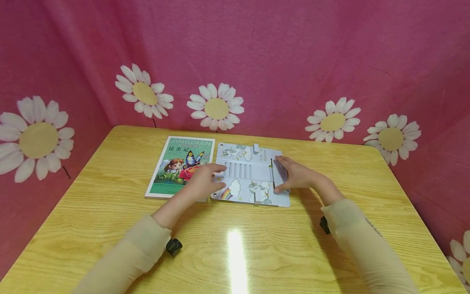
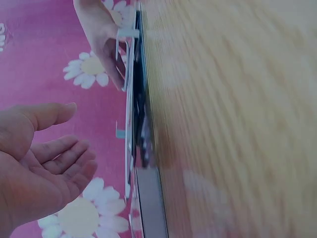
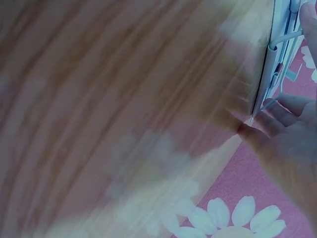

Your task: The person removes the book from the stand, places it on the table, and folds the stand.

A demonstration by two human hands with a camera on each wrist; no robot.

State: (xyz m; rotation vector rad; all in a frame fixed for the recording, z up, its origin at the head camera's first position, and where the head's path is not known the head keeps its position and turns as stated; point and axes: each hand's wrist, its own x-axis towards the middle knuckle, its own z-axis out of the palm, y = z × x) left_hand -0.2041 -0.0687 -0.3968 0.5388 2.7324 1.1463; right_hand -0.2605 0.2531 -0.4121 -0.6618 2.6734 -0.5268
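Note:
A pale lilac book stand (image 1: pixel 242 171) with unicorn, cloud and rainbow prints lies flat on the table. My right hand (image 1: pixel 299 175) grips the narrow panel (image 1: pixel 280 173) at its right end, thumb on the near side and fingers at the far side. In the right wrist view, the fingers (image 3: pixel 282 119) meet the stand's edge. Over the stand's left end, my left hand (image 1: pixel 202 179) hovers with thumb and fingers apart. The left wrist view shows this palm (image 2: pixel 44 168) holding nothing, beside the thin edge of the stand (image 2: pixel 129 109).
Left of the stand lies a green picture book (image 1: pixel 180 163) with a butterfly on its cover, partly under my left hand in the head view. A pink curtain (image 1: pixel 257 61) with large daisies hangs behind the wooden table (image 1: pixel 205 253). Two small clips (image 1: pixel 256 148) stick up from the stand.

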